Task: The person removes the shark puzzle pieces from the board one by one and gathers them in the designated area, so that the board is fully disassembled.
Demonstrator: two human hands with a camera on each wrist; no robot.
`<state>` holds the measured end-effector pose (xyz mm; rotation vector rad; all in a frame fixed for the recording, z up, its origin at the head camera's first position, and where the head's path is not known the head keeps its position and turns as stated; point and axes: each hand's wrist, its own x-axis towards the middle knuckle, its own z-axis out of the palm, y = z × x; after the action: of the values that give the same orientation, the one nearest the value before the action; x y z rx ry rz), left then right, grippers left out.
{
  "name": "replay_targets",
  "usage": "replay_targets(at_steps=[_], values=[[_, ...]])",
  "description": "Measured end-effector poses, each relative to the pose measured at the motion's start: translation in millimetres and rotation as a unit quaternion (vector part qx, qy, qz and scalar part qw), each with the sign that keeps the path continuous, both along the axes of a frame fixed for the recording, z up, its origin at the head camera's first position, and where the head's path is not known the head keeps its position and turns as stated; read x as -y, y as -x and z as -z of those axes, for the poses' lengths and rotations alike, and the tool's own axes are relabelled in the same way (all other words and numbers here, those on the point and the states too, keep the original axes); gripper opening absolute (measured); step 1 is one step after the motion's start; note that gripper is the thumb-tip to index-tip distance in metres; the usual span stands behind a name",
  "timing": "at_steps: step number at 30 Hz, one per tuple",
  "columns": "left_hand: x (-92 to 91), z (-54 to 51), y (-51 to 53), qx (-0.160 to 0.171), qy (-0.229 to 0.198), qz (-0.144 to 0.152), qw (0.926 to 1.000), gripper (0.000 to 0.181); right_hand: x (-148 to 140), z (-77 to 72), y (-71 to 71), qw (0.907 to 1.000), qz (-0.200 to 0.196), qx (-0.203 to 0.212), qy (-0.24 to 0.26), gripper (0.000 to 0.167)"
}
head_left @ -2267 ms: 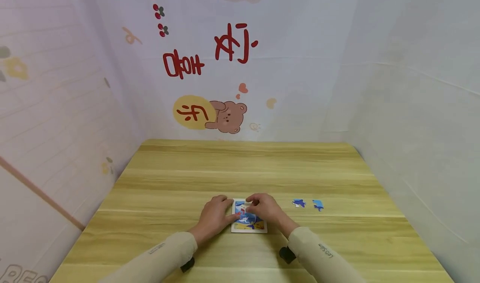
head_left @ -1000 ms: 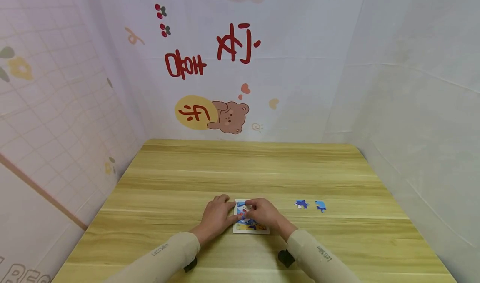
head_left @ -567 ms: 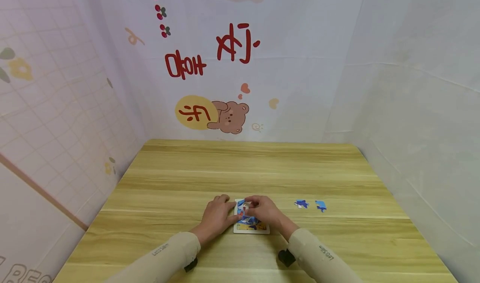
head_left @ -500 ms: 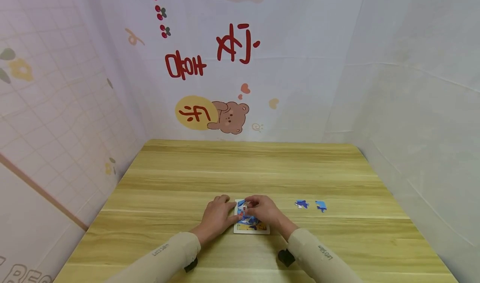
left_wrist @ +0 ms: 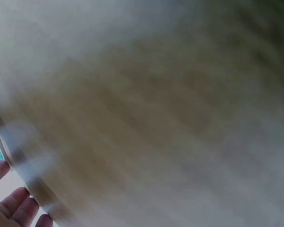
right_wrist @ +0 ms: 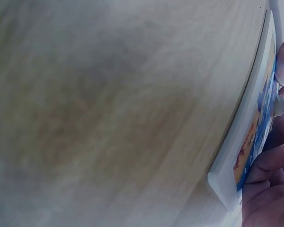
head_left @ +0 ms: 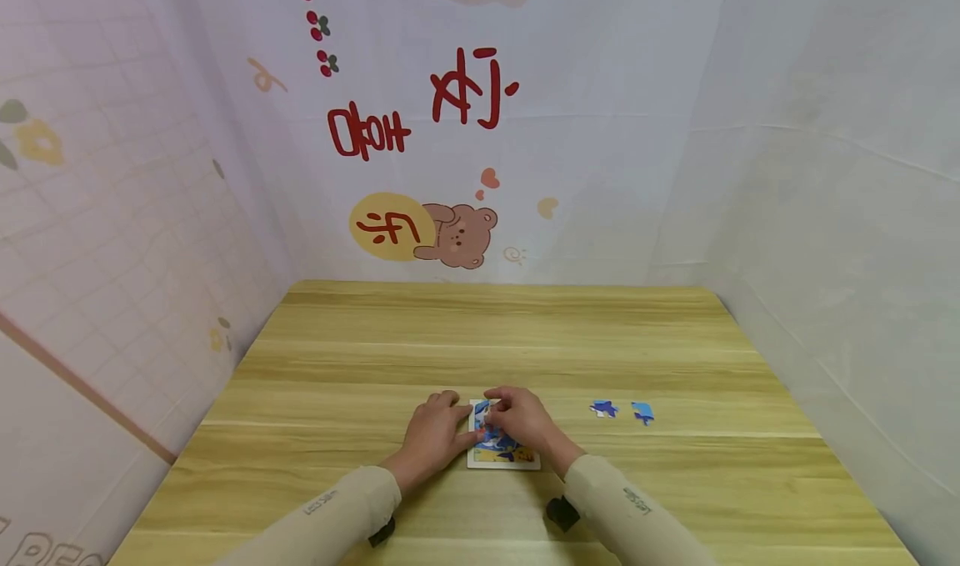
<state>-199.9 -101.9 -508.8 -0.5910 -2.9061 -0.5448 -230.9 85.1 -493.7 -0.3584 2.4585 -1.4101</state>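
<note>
A small jigsaw puzzle (head_left: 504, 464) in a white-edged tray, with a blue and yellow sea picture, lies flat near the front of the table. My left hand (head_left: 430, 434) rests at its left side, thumb over the picture and the other fingers loosely extended. Over the upper part of the puzzle, my right hand (head_left: 523, 420) pinches a small jigsaw piece (right_wrist: 279, 105), mostly hidden by the fingers. The right wrist view catches the tray's white edge (right_wrist: 241, 113) beside the fingers. In the left wrist view, left fingertips (left_wrist: 26, 210) touch the tray's edge.
To the right on the wood-grain table (head_left: 480, 333) lie two loose jigsaw pieces, a dark blue one (head_left: 603, 408) and a light blue one (head_left: 642, 413). White printed cloth (head_left: 600, 174) hangs round the back and sides.
My right hand has shifted slightly up and left over the puzzle, its thumb and finger still together. The left hand and the two loose pieces stay where they were.
</note>
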Motion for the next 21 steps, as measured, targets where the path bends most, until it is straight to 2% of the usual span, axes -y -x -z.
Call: replay_targets(at_steps=[3,12,18,21], values=[[0.7,-0.4,0.1,-0.003,-0.001,0.000,1.0000,0.049,0.1,-0.8,-0.3,0.9999,-0.007,-0.007,-0.010,0.035],[1.3,-0.2,-0.1,0.008,-0.006,0.000,1.0000,0.050,-15.5,-1.2,2.7,0.9998,0.006,0.011,0.012,0.035],[1.0,0.6,-0.3,0.012,-0.010,-0.002,0.9999,0.050,-33.3,-1.4,6.9,0.9991,0.033,0.015,0.023,0.034],[0.4,1.0,-1.2,0.015,-0.009,-0.004,0.9998,0.050,-42.8,0.2,9.3,0.9987,0.048,0.014,0.010,0.033]])
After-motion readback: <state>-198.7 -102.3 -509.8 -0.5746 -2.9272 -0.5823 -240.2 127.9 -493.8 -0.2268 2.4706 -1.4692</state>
